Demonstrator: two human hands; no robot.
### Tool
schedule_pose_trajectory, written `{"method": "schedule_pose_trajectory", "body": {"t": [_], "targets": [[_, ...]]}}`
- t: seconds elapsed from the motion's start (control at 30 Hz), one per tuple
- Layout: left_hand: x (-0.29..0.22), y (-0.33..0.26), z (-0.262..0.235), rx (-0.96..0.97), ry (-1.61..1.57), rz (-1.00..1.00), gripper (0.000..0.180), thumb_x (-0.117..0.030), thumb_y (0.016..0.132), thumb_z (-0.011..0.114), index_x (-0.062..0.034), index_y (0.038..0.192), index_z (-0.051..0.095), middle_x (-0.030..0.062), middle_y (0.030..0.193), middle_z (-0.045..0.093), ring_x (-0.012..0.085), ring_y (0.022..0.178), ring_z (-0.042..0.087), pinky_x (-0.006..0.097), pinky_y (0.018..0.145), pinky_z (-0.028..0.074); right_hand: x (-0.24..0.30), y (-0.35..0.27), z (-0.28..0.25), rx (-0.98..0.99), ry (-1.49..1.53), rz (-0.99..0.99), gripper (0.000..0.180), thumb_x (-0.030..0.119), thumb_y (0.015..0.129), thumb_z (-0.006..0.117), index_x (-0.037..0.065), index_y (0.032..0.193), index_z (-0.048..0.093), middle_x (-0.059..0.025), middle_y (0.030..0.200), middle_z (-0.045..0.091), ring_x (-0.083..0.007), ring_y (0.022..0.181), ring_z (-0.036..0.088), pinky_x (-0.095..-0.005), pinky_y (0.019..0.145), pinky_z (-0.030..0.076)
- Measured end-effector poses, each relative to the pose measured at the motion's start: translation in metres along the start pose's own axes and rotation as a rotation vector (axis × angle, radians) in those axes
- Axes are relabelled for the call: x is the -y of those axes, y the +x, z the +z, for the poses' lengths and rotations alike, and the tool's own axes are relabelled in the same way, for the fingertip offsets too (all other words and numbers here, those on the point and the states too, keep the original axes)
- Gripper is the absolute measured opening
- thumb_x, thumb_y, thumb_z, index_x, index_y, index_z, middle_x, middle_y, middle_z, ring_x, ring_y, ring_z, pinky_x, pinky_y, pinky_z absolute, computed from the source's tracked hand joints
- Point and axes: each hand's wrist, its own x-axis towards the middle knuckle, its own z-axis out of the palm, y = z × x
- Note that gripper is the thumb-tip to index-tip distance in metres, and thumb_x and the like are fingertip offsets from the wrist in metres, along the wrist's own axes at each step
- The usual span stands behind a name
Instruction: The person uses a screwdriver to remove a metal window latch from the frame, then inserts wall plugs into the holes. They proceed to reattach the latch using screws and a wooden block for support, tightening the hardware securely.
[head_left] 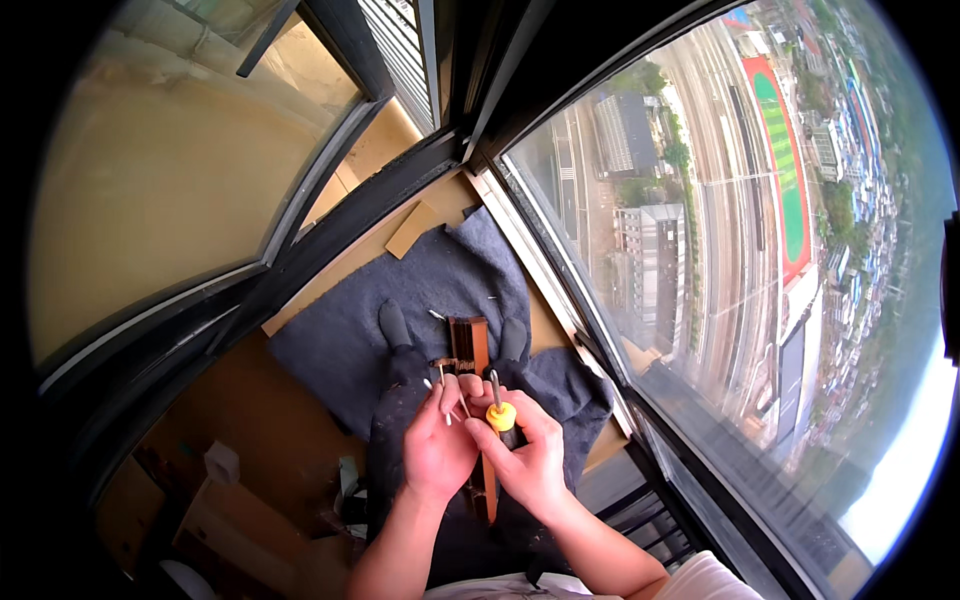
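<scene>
My left hand (437, 445) is closed in a pinch on a thin white-tipped stick that looks like a cotton swab (447, 419). The fingers hide much of it. My right hand (524, 450) grips a screwdriver (501, 415) with a yellow and black handle, its metal shaft pointing away from me. The fingertips of both hands meet or nearly meet. Beneath them, a long reddish-brown piece (481, 340) lies between my legs, with a dark channel along it. Small brown bits (453, 364) sit by its far part, just beyond my fingers.
A dark grey cloth (335, 330) lies under my feet, with a small white stick (437, 314) on it. Near its far edge is a tan flat piece (411, 229). Window frames (600, 350) flank me closely. Boxes and loose items (222, 465) stand at lower left.
</scene>
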Motion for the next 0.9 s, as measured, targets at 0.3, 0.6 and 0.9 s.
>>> {"method": "schedule_pose_trajectory", "body": {"t": [0.3, 0.6, 0.9], "targets": [[-0.036, -0.043, 0.109, -0.106, 0.582, 0.071, 0.035, -0.028, 0.113, 0.037, -0.0127, 0.082, 0.044, 0.003, 0.111, 0.055, 0.0039, 0.061, 0.03, 0.022, 0.058, 0.029, 0.082, -0.021, -0.035, -0.106, -0.03, -0.097, 0.044, 0.001, 0.088, 0.072, -0.002, 0.13, 0.056, -0.012, 0.094, 0.059, -0.0239, 0.077, 0.059, -0.0314, 0.072, 0.05], [-0.1, -0.069, 0.137, 0.039, 1.127, 0.032, 0.033, -0.021, 0.112, 0.041, 0.0001, 0.096, 0.06, 0.0067, 0.127, 0.061, -0.0004, 0.067, 0.039, 0.018, 0.059, 0.032, 0.121, -0.029, -0.011, -0.222, 0.054, -0.453, 0.023, 0.002, 0.084, 0.074, 0.001, 0.107, 0.072, -0.0132, 0.105, 0.07, -0.0286, 0.092, 0.069, -0.0362, 0.078, 0.057], [-0.106, -0.085, 0.147, -0.016, 1.161, 0.049, 0.032, -0.02, 0.113, 0.042, -0.0007, 0.102, 0.066, -0.0018, 0.092, 0.056, 0.0018, 0.065, 0.039, 0.02, 0.059, 0.028, 0.111, -0.019, 0.019, 0.082, 0.97, 0.002, 0.011, -0.002, 0.089, 0.075, -0.001, 0.099, 0.077, -0.0074, 0.106, 0.066, -0.0124, 0.091, 0.063, -0.0271, 0.08, 0.051]]}}
